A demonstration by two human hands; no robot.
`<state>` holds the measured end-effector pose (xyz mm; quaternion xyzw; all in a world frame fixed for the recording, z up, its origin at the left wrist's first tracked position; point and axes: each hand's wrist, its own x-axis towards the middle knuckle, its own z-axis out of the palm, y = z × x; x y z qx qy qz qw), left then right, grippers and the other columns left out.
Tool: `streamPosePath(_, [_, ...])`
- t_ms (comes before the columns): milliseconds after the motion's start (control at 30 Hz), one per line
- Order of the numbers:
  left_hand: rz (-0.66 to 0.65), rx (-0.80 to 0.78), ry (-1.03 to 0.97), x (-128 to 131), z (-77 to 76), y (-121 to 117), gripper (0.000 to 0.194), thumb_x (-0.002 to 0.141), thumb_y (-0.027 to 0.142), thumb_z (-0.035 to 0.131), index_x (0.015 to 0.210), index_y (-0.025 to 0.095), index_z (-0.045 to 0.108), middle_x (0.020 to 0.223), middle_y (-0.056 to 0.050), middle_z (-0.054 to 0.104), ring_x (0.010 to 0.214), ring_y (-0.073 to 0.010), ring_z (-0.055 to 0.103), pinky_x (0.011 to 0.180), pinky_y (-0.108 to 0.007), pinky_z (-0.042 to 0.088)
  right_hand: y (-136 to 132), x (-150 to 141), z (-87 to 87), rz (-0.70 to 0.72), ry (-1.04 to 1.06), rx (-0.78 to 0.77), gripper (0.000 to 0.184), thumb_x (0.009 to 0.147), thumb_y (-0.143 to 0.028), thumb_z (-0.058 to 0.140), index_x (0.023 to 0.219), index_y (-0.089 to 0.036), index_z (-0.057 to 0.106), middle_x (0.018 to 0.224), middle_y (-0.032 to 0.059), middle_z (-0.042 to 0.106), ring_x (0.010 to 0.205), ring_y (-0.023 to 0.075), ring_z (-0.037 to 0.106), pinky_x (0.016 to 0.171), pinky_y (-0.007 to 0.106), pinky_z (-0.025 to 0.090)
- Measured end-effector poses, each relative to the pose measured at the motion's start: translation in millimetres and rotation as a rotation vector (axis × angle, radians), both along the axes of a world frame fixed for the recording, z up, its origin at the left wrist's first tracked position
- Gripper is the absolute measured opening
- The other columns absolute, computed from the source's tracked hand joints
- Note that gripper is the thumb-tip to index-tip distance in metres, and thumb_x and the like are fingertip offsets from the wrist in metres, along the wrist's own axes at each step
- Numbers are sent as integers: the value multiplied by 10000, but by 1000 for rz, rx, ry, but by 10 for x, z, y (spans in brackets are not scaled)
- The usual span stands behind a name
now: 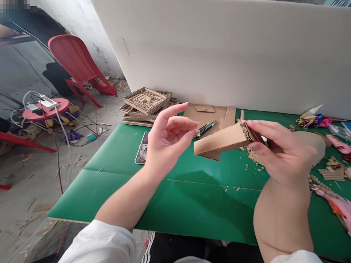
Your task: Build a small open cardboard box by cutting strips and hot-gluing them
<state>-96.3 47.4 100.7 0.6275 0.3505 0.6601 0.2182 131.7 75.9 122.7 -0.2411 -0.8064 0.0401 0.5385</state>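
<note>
My right hand (285,149) grips a folded cardboard piece (223,140) by its right end, thumb below and fingers above. The piece is held tilted above the green table, with a ragged corrugated edge near my fingertips. Just left of its free end is my left hand (170,140), index finger raised and the other fingers curled loosely towards the thumb. I see nothing held in it. Behind the hands a utility knife (205,129) with a black and green handle lies on flat cardboard (192,113).
Stacked corrugated cardboard trays (148,100) stand at the back left of the green table (109,190), with a phone (142,148) nearby. Pink glue guns (333,199) and scraps lie right. A white panel (219,51) rises behind. Left are a red chair (74,58) and a person (35,25).
</note>
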Motion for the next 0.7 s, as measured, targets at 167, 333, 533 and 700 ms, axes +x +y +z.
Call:
streamPosePath(167, [-61, -11, -64, -13, 6, 14, 457, 838, 139, 617, 1250, 295, 497, 929, 15, 662, 815, -115, 684, 801, -263, 607, 9, 7, 5, -14, 4, 3, 466, 772, -141, 701, 1192, -330, 639, 1100, 13, 710, 948, 203, 682, 766, 327, 580])
streamPosePath(333, [-96, -28, -90, -8, 15, 22, 469, 822, 124, 635, 1239, 295, 509, 972, 10, 669, 820, -111, 686, 816, -255, 604, 21, 16, 2, 0, 1, 5, 480, 767, -126, 703, 1193, -337, 636, 1106, 7, 709, 954, 196, 680, 768, 321, 578])
streamPosePath(533, [-71, -30, -103, 0, 5, 47, 464, 800, 138, 661, 1216, 288, 522, 880, 20, 647, 795, -112, 673, 792, -264, 612, 21, 14, -1, -2, 1, 16, 484, 767, -122, 701, 1196, -337, 633, 1108, 4, 709, 949, 190, 681, 774, 320, 580])
streamPosePath(700, [-68, -36, -95, -7, -7, 54, 457, 810, 131, 636, 1223, 286, 518, 859, 22, 645, 804, -121, 678, 802, -277, 607, 20, 10, 3, -13, -2, 16, 489, 767, -125, 702, 1199, -343, 631, 1097, 5, 711, 937, 191, 684, 762, 320, 583])
